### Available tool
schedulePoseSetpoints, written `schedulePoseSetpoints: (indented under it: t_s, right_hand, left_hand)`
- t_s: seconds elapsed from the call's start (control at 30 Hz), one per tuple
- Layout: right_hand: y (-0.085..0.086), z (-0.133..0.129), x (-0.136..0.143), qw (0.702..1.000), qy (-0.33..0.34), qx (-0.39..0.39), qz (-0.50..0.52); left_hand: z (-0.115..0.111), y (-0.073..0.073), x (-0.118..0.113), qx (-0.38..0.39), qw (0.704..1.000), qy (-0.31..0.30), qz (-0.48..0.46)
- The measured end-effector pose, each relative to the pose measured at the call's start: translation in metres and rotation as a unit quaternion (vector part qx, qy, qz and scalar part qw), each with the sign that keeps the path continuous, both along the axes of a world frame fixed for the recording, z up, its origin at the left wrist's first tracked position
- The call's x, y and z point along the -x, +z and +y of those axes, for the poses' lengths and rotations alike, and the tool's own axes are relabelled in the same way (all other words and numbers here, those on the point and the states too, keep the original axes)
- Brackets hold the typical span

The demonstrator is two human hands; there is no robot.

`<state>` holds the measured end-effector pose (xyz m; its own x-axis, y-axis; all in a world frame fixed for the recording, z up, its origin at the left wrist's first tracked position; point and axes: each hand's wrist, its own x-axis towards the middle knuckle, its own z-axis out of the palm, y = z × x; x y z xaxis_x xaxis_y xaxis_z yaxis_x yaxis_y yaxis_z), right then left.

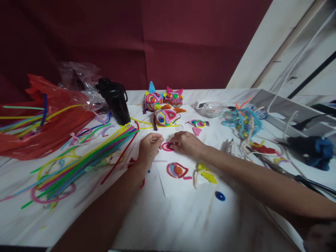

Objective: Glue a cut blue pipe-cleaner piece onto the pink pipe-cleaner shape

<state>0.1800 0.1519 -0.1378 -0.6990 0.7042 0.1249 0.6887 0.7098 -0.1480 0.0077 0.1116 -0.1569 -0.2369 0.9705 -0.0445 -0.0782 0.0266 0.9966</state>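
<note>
Fuzzy pink loops [167, 146] — curled, soft

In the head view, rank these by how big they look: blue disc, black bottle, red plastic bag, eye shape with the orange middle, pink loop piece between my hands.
Red plastic bag
Black bottle
Eye shape
Blue disc
Unranked: pink loop piece, partly covered by your right hand, so its full size is unsure.

A small oval of pink loops [165, 147] with dark blue toward its right side lies near the frame's centre, its right end partly hidden.
</note>
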Motion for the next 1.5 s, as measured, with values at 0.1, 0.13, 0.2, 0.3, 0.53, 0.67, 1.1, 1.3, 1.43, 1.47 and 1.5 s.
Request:
schedulePoseSetpoints:
  t_s: [0.1, 0.13, 0.2, 0.3, 0.53, 0.67, 1.1, 1.3, 1.43, 1.47, 1.5]
  right_hand:
    - [0.004, -0.003, 0.004, 0.999, 0.012, -0.006, -0.036]
    - [0.005, -0.003, 0.005, 0.999, 0.015, -0.007, -0.048]
    - [0.008, -0.004, 0.007, 0.997, 0.018, -0.008, -0.071]
    - [0.012, -0.006, 0.009, 0.994, 0.016, -0.011, -0.105]
    - [0.02, -0.008, 0.015, 0.986, 0.007, -0.018, -0.168]
    - [0.022, -0.009, 0.018, 0.981, 0.0, -0.018, -0.191]
    - [0.027, -0.006, 0.016, 0.983, -0.004, 0.014, -0.181]
    - [0.028, -0.005, 0.006, 0.99, -0.007, 0.021, -0.137]
    - [0.025, -0.008, -0.007, 0.994, 0.012, 0.007, -0.11]
    - [0.023, -0.009, -0.01, 0.994, 0.02, 0.003, -0.108]
    - [0.021, -0.01, -0.012, 0.994, 0.027, -0.002, -0.106]
  left_hand:
    - [0.0, -0.001, 0.001, 0.003, 1.0, 0.001, 0.022]
    - [0.0, -0.002, 0.001, 0.003, 1.0, 0.002, 0.031]
    - [0.0, -0.004, 0.002, 0.0, 0.999, 0.002, 0.052]
    - [0.001, -0.006, 0.003, -0.019, 0.996, -0.002, 0.088]
    - [0.002, -0.01, 0.004, -0.037, 0.99, -0.003, 0.139]
    - [0.001, -0.009, 0.004, -0.037, 0.982, -0.005, 0.184]
    - [-0.003, -0.012, 0.016, -0.184, 0.813, -0.151, 0.531]
    - [-0.007, -0.007, 0.013, -0.172, 0.754, -0.159, 0.613]
    - [-0.007, -0.005, 0.015, -0.183, 0.741, -0.155, 0.627]
    - [-0.007, -0.004, 0.015, -0.186, 0.734, -0.155, 0.634]
    - [-0.008, -0.004, 0.015, -0.19, 0.725, -0.155, 0.644]
